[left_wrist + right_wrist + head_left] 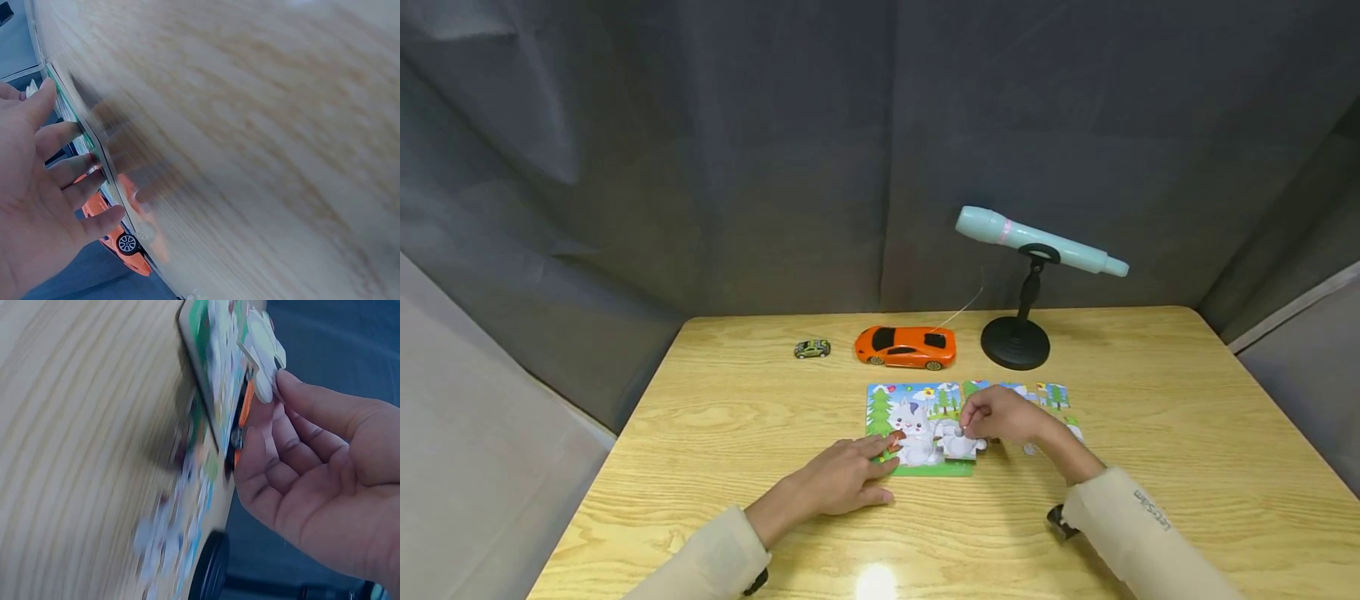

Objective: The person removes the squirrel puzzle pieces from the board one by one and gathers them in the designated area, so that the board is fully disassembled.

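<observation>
A jigsaw puzzle board [957, 469] with a white cartoon animal, trees and green grass lies on the wooden table. My left hand [847, 477] rests its outstretched fingers on the board's left part. Between thumb and fingers, my right hand [1006, 414] pinches a mostly white puzzle piece [264, 347], raised over the board's right side and tilted in the right wrist view. Loose puzzle pieces [1055, 394] lie to the right of the board, partly hidden by the right hand and forearm.
Behind the board stands an orange toy car [906, 347], with a small patterned toy car [812, 349] to its left. A pale blue microphone [1045, 242] sits on a black stand [1016, 343] at the back right. Dark cloth [775, 167] hangs beyond the table.
</observation>
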A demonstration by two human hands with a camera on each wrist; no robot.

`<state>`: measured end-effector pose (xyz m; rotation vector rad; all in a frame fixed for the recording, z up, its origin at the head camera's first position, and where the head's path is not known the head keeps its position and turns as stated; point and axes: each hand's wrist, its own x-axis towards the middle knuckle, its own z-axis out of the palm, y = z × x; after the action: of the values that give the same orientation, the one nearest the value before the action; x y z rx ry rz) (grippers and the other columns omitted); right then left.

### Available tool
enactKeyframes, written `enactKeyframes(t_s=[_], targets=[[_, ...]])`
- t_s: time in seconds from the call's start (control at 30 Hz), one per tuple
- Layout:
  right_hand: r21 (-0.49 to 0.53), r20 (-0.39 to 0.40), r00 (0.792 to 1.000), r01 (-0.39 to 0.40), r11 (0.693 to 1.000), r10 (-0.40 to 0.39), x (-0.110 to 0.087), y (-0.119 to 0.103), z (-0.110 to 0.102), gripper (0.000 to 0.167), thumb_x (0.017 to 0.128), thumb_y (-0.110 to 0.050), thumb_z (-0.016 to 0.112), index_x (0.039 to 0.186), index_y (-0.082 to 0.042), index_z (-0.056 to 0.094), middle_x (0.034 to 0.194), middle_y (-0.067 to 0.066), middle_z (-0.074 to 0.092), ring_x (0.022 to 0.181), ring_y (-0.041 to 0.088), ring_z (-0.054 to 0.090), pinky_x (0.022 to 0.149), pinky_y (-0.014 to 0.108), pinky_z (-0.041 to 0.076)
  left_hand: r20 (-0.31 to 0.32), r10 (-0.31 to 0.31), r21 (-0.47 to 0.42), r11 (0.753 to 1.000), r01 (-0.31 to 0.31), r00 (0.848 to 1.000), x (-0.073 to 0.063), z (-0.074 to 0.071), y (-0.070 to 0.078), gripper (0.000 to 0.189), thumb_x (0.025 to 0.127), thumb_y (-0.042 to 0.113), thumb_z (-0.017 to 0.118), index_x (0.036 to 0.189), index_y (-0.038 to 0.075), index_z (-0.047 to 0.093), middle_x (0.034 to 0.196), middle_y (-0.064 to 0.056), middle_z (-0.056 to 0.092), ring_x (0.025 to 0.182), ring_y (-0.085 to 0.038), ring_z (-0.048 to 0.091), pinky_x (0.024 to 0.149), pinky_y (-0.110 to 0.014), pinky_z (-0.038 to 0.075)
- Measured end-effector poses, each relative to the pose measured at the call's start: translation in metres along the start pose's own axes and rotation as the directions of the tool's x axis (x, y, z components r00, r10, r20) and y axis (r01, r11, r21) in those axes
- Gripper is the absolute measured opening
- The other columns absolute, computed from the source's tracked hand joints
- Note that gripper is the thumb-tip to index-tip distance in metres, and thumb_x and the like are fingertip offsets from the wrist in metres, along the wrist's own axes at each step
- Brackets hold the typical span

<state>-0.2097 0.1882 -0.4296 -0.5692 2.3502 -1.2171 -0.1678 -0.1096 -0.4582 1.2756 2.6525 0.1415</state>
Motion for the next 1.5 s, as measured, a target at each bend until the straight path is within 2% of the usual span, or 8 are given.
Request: enactKeyframes(t_s=[0.13,0.3,0.43,0.6,0.77,1.0,1.27,1.5], targets=[[-0.022,-0.014,1.000,-0.012,1.000,0.012,-0.017,0.012,-0.014,0.010,0.088,-0.004,0.062,0.092,0.006,0.063,0.073,0.011,0.061,0.059,0.012,0.049,0.055,0.028,0.046,0.002,-0.008,-0.006,1.000,0.008,1.000,0.000,0.001,0.000,0.057,0.095,0.050,0.046,0.140,0.015,0.046,0.156,-0.008,0.027,0.142,-0.026,0.032,0.110,-0.046,0.036],[0.001,-0.016,0.999,-0.034,0.999,0.034,-0.034,0.027,-0.027,0.012,0.089,-0.005,0.062,0.093,0.007,0.062,0.076,0.010,0.061,0.062,0.009,0.047,0.056,0.025,0.045,0.005,-0.011,-0.003,1.000,0.011,1.000,0.001,0.002,-0.001,0.057,0.095,0.051,0.045,0.140,0.016,0.046,0.156,-0.008,0.027,0.142,-0.026,0.032,0.110,-0.047,0.036],[0.027,-0.011,0.998,-0.063,0.998,0.063,-0.045,0.035,-0.033,0.012,0.089,-0.004,0.061,0.093,0.007,0.061,0.078,0.009,0.060,0.064,0.010,0.049,0.058,0.024,0.046,0.007,-0.007,0.007,1.000,0.007,1.000,0.001,0.002,-0.001,0.057,0.095,0.051,0.045,0.141,0.016,0.046,0.156,-0.008,0.027,0.142,-0.026,0.032,0.110,-0.046,0.037],[-0.003,-0.003,0.996,-0.089,0.996,0.089,-0.054,0.040,-0.035,0.010,0.088,-0.003,0.062,0.091,0.006,0.061,0.076,0.008,0.060,0.062,0.010,0.048,0.056,0.024,0.045,-0.002,-0.007,0.017,1.000,0.007,1.000,0.001,0.001,-0.001,0.057,0.095,0.051,0.046,0.140,0.016,0.047,0.155,-0.008,0.028,0.142,-0.026,0.033,0.110,-0.046,0.037],[-0.037,-0.023,0.991,-0.133,0.990,0.133,-0.058,0.044,-0.033,0.007,0.086,-0.004,0.064,0.088,0.003,0.064,0.073,0.005,0.060,0.061,0.010,0.048,0.055,0.024,0.045,0.000,-0.011,0.016,1.000,0.011,1.000,0.001,0.000,-0.001,0.057,0.095,0.051,0.045,0.140,0.016,0.047,0.155,-0.008,0.028,0.142,-0.026,0.033,0.110,-0.046,0.037],[-0.081,-0.067,0.987,-0.150,0.985,0.145,-0.063,0.050,-0.028,0.004,0.082,-0.003,0.068,0.082,0.001,0.067,0.071,0.007,0.063,0.061,0.015,0.051,0.054,0.028,0.045,-0.003,-0.005,0.012,1.000,0.005,1.000,0.003,0.001,-0.001,0.056,0.095,0.051,0.045,0.139,0.016,0.048,0.155,-0.008,0.030,0.141,-0.026,0.034,0.109,-0.046,0.038],[-0.141,-0.148,0.969,-0.219,0.965,0.198,-0.063,0.048,-0.023,0.006,0.077,-0.001,0.073,0.080,0.000,0.067,0.068,0.005,0.063,0.061,0.016,0.054,0.053,0.027,0.045,-0.020,0.012,0.027,1.000,-0.011,1.000,0.003,0.002,-0.002,0.056,0.095,0.050,0.046,0.138,0.015,0.049,0.153,-0.010,0.033,0.140,-0.027,0.036,0.110,-0.045,0.038],[-0.188,-0.179,0.971,-0.192,0.963,0.159,-0.054,0.038,-0.023,0.005,0.080,-0.005,0.072,0.080,-0.003,0.067,0.071,0.004,0.063,0.064,0.014,0.052,0.058,0.026,0.044,-0.058,0.029,0.054,0.998,-0.026,0.998,0.005,0.002,-0.004,0.050,0.096,0.048,0.046,0.134,0.016,0.055,0.148,-0.010,0.041,0.136,-0.026,0.042,0.108,-0.042,0.040]])
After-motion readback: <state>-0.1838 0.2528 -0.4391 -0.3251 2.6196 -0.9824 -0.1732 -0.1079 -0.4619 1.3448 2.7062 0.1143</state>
